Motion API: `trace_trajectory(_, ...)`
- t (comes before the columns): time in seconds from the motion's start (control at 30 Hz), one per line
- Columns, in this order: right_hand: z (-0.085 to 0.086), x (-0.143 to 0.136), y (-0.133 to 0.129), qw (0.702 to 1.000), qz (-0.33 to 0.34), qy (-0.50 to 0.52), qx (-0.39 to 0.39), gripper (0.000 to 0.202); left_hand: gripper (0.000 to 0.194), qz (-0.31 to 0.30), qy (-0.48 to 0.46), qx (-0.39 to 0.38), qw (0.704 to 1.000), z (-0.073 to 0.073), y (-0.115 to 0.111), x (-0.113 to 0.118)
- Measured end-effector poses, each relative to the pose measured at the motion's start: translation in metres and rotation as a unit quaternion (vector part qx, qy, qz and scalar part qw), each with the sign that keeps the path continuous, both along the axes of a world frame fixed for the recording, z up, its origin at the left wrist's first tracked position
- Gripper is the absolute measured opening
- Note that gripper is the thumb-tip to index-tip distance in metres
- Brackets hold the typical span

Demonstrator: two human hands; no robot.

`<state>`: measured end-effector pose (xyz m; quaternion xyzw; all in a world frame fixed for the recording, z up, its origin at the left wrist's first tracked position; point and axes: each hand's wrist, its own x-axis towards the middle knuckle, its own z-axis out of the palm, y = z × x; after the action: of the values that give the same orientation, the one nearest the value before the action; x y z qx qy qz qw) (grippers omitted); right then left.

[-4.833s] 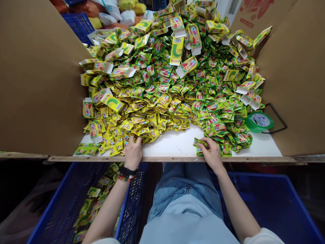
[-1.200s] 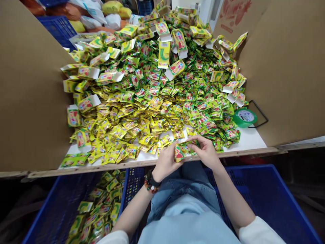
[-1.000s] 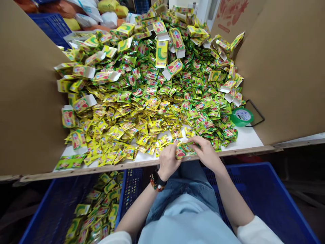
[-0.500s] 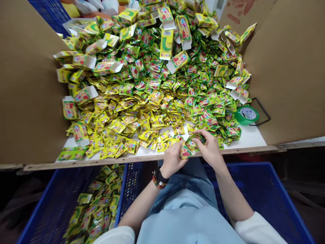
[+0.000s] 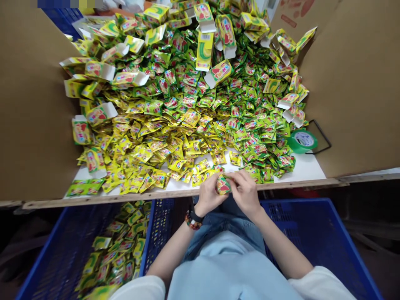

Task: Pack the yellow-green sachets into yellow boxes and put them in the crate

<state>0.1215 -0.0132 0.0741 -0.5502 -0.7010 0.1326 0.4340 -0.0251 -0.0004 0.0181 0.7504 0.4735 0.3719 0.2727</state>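
My left hand (image 5: 210,195) is wrapped round a small yellow and green box (image 5: 223,185) at the table's front edge. The fingers of my right hand (image 5: 245,192) are pinched at the right side of that same box, and they hide its right end. Just beyond both hands lie yellow sachets (image 5: 159,146) on the left and green sachets (image 5: 256,141) on the right, in one large heap. Open small boxes (image 5: 218,74) with white flaps rest on top of the heap.
Cardboard walls (image 5: 353,96) rise on both sides. A green tape roll (image 5: 302,141) lies at the right beside a black wire frame. Below the wooden edge (image 5: 118,198), a blue crate (image 5: 46,258) at the left holds several filled boxes; another blue crate (image 5: 312,237) stands at the right.
My right hand has moved left and down, closer to my left hand. The green sachets it had at its fingertips no longer show. The box now sits between both hands.
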Motion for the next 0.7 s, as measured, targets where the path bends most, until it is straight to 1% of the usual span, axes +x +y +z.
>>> trace_trajectory(0.03,0.002,0.001,0.0,0.999,0.025,-0.01,-0.027,0.02,0.054,0.008,-0.001,0.01,1.0,-0.002,-0.001,0.002)
trace_trajectory(0.07,0.003,0.003,0.001,0.998,0.036,-0.019,-0.048,0.022,0.053,0.013,-0.003,0.02,1.0,-0.004,-0.002,0.004)
trace_trajectory(0.1,0.005,0.003,0.001,0.998,0.028,-0.026,-0.059,0.023,0.053,0.018,-0.006,0.03,0.999,-0.005,-0.003,0.006)
trace_trajectory(0.13,0.005,0.002,0.002,0.998,0.002,-0.032,-0.056,0.023,0.054,0.026,-0.011,0.04,0.999,-0.006,-0.004,0.009)
trace_trajectory(0.2,0.003,-0.001,0.002,0.997,-0.068,-0.039,-0.017,0.023,0.056,0.045,-0.026,0.054,0.997,-0.007,-0.004,0.014)
trace_trajectory(0.23,0.0,-0.003,0.002,0.995,-0.092,-0.04,0.007,0.021,0.056,0.054,-0.033,0.057,0.996,-0.007,-0.005,0.017)
trace_trajectory(0.27,-0.004,-0.005,0.001,0.994,-0.1,-0.04,0.027,0.02,0.055,0.061,-0.038,0.058,0.996,-0.008,-0.005,0.019)
trace_trajectory(0.33,-0.01,-0.008,0.0,0.996,-0.072,-0.038,0.042,0.02,0.052,0.072,-0.043,0.053,0.995,-0.01,-0.005,0.023)
trace_trajectory(0.4,-0.014,-0.007,-0.001,0.999,-0.018,-0.043,0.019,0.025,0.048,0.078,-0.04,0.049,0.995,-0.013,-0.007,0.025)
trace_trajectory(0.47,-0.012,-0.004,-0.001,0.998,0.032,-0.053,-0.015,0.029,0.048,0.083,-0.039,0.052,0.994,-0.015,-0.008,0.025)
trace_trajectory(0.53,-0.008,-0.001,-0.002,0.996,0.063,-0.056,-0.034,0.03,0.05,0.089,-0.039,0.055,0.994,-0.016,-0.009,0.025)
trace_trajectory(0.6,-0.003,0.0,-0.002,0.997,0.056,-0.05,-0.025,0.03,0.053,0.101,-0.038,0.05,0.993,-0.017,-0.009,0.024)
trace_trajectory(0.7,-0.001,-0.003,-0.003,0.999,0.014,-0.052,-0.007,0.032,0.053,0.111,-0.04,0.041,0.992,-0.016,-0.009,0.024)
